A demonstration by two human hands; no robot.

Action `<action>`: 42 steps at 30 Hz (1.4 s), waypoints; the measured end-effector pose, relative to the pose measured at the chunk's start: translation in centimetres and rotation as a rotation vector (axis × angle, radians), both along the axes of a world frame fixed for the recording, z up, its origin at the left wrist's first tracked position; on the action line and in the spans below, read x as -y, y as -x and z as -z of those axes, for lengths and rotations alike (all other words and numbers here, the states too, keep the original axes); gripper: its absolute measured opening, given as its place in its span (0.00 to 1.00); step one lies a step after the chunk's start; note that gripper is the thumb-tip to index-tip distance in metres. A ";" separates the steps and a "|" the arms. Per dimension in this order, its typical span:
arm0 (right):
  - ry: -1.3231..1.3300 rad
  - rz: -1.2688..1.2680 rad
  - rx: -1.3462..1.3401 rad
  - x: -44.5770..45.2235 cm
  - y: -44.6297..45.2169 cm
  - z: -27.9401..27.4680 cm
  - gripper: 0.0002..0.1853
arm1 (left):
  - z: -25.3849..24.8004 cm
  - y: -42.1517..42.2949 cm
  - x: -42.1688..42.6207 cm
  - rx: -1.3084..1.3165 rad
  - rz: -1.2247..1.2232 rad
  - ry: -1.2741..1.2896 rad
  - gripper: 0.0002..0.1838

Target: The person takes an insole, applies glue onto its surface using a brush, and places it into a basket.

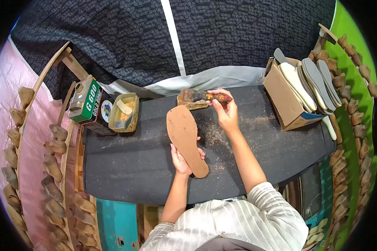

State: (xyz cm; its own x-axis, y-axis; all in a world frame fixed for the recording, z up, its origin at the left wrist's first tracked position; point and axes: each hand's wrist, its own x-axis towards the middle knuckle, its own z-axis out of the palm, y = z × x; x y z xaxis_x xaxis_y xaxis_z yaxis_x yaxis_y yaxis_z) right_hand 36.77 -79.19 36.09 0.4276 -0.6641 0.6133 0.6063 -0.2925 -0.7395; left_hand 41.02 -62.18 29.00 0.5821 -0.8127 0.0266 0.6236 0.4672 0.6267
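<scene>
A brown shoe sole (pixel 183 134) is held up over the dark table by my left hand (pixel 182 161), whose thumb lies on its edge while the fingers show at the other side. My right hand (pixel 226 113) is closed on the dark handle of a tool (pixel 217 97) with red and yellow marks. The tool's dark, blurred head lies over a small block (pixel 197 106) on the table, just beyond the sole's wide end. The tool and the sole look apart.
At the left stand a green and black can (pixel 91 104) and a plastic tub (pixel 130 123) with a pale scoop-like piece. A cardboard box (pixel 281 99) of soles (pixel 316 83) is at the right. Racks of wooden lasts (pixel 53 167) flank the table (pixel 130 167), which has scattered crumbs.
</scene>
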 end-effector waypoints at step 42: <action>-0.082 0.015 -0.067 -2.3 2.9 -2.9 0.08 | 0.7 0.9 -0.7 0.235 0.117 -0.034 0.39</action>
